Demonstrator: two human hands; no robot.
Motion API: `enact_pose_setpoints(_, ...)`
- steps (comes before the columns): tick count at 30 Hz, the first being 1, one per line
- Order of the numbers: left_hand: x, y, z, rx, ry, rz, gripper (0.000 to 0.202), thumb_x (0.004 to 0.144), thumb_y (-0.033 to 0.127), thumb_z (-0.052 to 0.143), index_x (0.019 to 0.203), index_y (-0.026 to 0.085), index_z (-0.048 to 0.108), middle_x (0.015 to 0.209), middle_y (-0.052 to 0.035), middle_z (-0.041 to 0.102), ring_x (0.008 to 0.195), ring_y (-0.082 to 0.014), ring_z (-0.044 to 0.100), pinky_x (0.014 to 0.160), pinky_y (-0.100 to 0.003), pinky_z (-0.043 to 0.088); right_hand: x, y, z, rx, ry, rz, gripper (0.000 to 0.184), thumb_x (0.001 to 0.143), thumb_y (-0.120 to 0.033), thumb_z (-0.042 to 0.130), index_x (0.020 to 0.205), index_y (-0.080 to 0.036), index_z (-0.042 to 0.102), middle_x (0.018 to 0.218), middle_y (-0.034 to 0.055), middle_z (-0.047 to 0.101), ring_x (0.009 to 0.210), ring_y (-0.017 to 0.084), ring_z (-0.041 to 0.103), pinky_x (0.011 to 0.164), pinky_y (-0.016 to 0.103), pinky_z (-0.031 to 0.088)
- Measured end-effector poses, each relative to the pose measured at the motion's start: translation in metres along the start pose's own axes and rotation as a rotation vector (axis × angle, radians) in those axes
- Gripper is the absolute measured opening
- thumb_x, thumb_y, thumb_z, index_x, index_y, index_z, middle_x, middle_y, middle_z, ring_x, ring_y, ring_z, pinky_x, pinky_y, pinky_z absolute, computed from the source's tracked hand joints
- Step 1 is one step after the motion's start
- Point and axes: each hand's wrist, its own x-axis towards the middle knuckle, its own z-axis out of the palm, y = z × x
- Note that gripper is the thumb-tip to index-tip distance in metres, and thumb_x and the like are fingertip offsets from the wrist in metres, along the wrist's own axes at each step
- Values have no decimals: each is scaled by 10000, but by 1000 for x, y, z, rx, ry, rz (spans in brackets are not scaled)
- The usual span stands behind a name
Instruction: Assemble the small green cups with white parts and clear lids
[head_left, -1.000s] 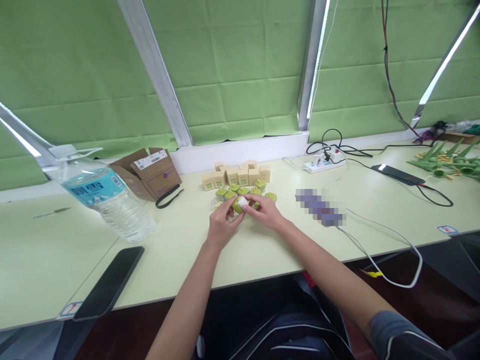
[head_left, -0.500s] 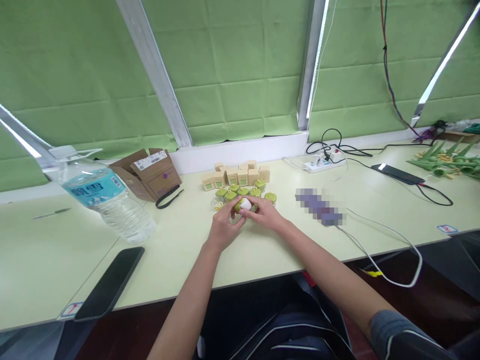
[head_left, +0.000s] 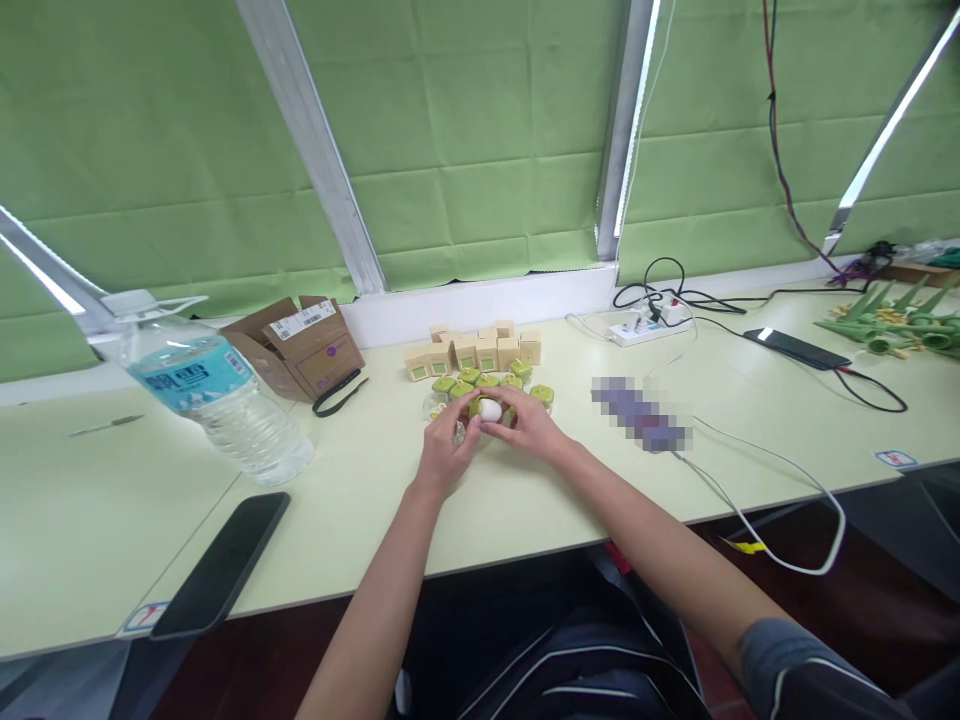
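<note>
Between the fingertips of both hands is a small white rounded piece with a green cover (head_left: 490, 411). My left hand (head_left: 445, 448) pinches its green side, thumb in front. From the other side, my right hand (head_left: 534, 426) grips the white end with thumb and fingers. Fingers hide part of the piece. Just beyond the hands lie several small green-topped pieces (head_left: 487, 381), some with yellow loops. A clear plastic cup-like piece (head_left: 433, 404) sits beside the left fingers, partly covered by them.
Small tan boxes (head_left: 465, 353) stand behind the green pieces. On the left are a large water bottle (head_left: 217, 390), an open cardboard box (head_left: 304, 350) and a black phone (head_left: 221, 565). A power strip (head_left: 649, 330), another phone (head_left: 796, 347) and cables lie right.
My left thumb and fingers have shifted slightly on the piece, and more of its white side shows. Both hands stay in nearly the same place.
</note>
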Motion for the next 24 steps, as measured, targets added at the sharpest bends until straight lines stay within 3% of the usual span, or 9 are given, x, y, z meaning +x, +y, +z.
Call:
enact_pose_setpoints(5,1,2,-1,15,13,-28,341,989,382,552,1245,176,644,1057,-71,757,810,-145,672,794,-287,569,-1,-1,0,84,-7,98,459,863,-484,732,1201,-217,572,1165,101,656,868,194,662,558,274,536)
enact_pose_setpoints(12,0,-2,1,27,4,-13,375,1002,408,534,1279,184,651,1158,-97,750,851,-159,688,798,-296,570,-1,-2,-1,69,-20,75,430,866,-484,725,1169,-219,575,1156,97,654,891,197,651,572,274,537)
enact_pose_setpoints(24,0,-5,3,56,0,24,397,1002,436,539,1279,181,664,1113,-97,764,847,-171,709,772,-296,578,-1,0,1,19,-32,32,395,870,-446,726,1144,-218,557,1118,96,629,907,211,623,594,288,545)
